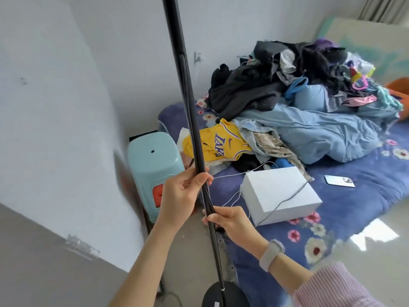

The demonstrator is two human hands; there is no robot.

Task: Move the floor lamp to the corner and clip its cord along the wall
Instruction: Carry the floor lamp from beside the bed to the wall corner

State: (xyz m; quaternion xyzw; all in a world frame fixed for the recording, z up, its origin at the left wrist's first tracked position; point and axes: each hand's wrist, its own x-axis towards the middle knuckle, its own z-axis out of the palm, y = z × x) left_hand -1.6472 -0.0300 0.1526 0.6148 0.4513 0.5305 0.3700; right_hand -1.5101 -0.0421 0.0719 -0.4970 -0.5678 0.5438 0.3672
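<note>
Near the middle of the frame, a yellow jersey (pixel 218 141) lies on the bed; purple letters across its chest read "LAK", the rest folded under, with a small purple swoosh logo beside them. No other text is legible.

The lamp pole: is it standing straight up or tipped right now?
Tipped. The lamp pole slants from its round base up toward the top left, gripped by the left hand and right hand.

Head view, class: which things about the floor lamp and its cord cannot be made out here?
- Lamp head: the pole runs off the top edge.
- Base: cut by the bottom edge.
- Cord's plug and socket: not visible.
- Wall clips: none identifiable.
- Corner floor: partly hidden behind the stool and both hands, left, right.
</note>
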